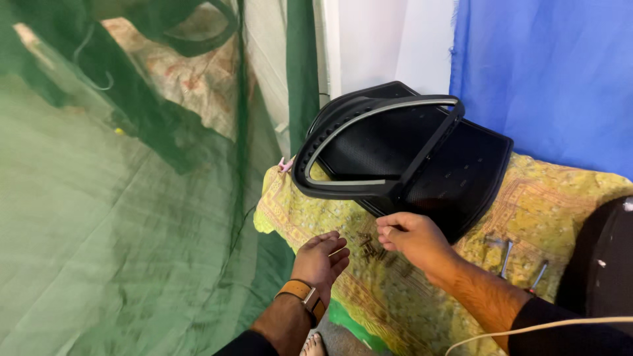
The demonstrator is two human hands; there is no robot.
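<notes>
A black chair backrest [402, 155] with a curved frame and mesh panel lies on a surface covered by a yellow patterned cloth [547, 211]. My right hand [412, 237] rests on the cloth just below the backrest's lower edge, its fingers pinched together over several small dark screws [369, 247]; whether it holds one I cannot tell. To the left of the screws my left hand [322, 258] is open, palm up, with a brown-strapped watch [302, 295] on its wrist.
A green net [119, 217] hangs across the left. Behind the backrest are a white wall and a blue cloth [547, 72]. Two metal tools [521, 264] lie on the cloth at right, beside a black rounded object [603, 257]. A pale cable [527, 327] crosses my right sleeve.
</notes>
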